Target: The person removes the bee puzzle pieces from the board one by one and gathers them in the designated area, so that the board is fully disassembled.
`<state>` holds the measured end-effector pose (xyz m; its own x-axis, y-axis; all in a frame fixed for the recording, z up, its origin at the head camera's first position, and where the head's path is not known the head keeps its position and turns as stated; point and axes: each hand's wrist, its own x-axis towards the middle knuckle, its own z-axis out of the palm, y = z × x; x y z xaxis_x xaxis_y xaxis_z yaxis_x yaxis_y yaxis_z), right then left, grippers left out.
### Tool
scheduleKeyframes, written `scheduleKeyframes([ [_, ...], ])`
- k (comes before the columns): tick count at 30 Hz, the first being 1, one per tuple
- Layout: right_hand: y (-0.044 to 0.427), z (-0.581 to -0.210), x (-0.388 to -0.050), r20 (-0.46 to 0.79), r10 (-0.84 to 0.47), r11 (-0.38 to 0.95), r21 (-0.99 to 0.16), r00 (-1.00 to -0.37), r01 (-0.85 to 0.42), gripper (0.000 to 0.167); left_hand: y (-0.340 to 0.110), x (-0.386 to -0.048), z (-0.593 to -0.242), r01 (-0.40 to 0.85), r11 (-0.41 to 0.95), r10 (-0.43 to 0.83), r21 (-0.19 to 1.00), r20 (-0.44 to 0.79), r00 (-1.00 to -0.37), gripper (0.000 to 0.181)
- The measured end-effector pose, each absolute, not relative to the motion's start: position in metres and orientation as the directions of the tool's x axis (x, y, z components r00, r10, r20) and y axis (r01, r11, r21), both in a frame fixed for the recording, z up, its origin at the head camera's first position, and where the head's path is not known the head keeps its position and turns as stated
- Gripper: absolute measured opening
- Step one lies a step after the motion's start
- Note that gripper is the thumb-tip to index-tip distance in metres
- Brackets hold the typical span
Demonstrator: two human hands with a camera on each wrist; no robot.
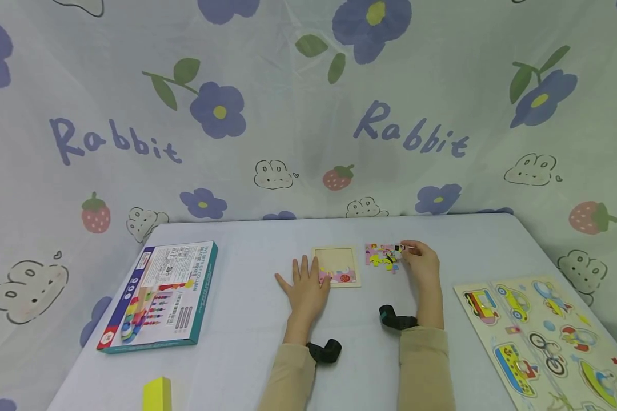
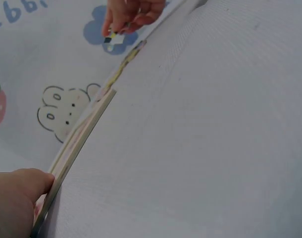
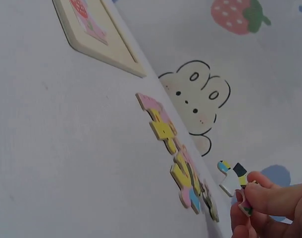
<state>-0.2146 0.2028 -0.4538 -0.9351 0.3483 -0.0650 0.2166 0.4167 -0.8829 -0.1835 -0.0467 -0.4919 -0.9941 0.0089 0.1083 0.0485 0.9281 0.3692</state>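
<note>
A shallow wooden puzzle tray [image 1: 339, 255] lies on the white table, with joined pink pieces along its near edge. My left hand [image 1: 306, 288] has its fingers spread and rests on the tray's left side; its thumb [image 2: 37, 182] touches the rim in the left wrist view. To the right of the tray lies a cluster of pink and yellow jigsaw pieces [image 1: 380, 258]. My right hand [image 1: 423, 262] pinches one jigsaw piece [image 3: 231, 182], with white, black, yellow and blue patches, raised beside the cluster. Curled fingers hide part of that piece.
A boxed toy set [image 1: 159, 291] lies on the left. Near the front edge stands a yellow block [image 1: 156, 394]. A wooden board with vehicle pictures [image 1: 550, 337] lies at the right. Behind the table hangs a printed curtain [image 1: 298, 131].
</note>
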Motion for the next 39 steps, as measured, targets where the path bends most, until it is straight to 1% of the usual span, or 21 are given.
scheduleKeyframes([
  [5, 0.211, -0.457, -0.211, -0.092, 0.411, 0.419, -0.865, -0.907, 0.278, 0.033, -0.047, -0.183, -0.491, 0.048, 0.928, 0.008, 0.37, 0.109, -0.994, 0.058],
  [10, 0.213, -0.459, -0.211, -0.08, 0.427, 0.489, -0.817, -0.901, 0.305, 0.03, -0.047, -0.183, -0.49, 0.049, 0.927, 0.009, 0.371, 0.109, -0.994, 0.058],
  [18, 0.212, -0.463, -0.211, -0.069, 0.424, 0.552, -0.77, -0.903, 0.318, 0.029, -0.047, -0.183, -0.489, 0.052, 0.924, 0.01, 0.378, 0.111, -0.994, 0.058],
  [30, 0.209, -0.462, -0.211, -0.041, 0.441, 0.583, -0.746, -0.897, 0.321, 0.03, -0.047, -0.183, -0.489, 0.048, 0.927, 0.01, 0.371, 0.103, -0.995, 0.058],
  [32, 0.208, -0.462, -0.211, -0.03, 0.445, 0.578, -0.754, -0.895, 0.313, 0.031, -0.047, -0.183, -0.489, 0.048, 0.928, 0.011, 0.368, 0.101, -0.995, 0.058],
  [34, 0.207, -0.461, -0.211, -0.02, 0.447, 0.546, -0.786, -0.894, 0.291, 0.032, -0.047, -0.184, -0.489, 0.047, 0.929, 0.011, 0.367, 0.1, -0.995, 0.058],
  [39, 0.198, -0.456, -0.216, -0.014, 0.4, 0.418, -0.887, -0.917, 0.196, 0.034, -0.047, -0.184, -0.49, 0.042, 0.931, 0.008, 0.363, 0.094, -0.996, 0.058],
])
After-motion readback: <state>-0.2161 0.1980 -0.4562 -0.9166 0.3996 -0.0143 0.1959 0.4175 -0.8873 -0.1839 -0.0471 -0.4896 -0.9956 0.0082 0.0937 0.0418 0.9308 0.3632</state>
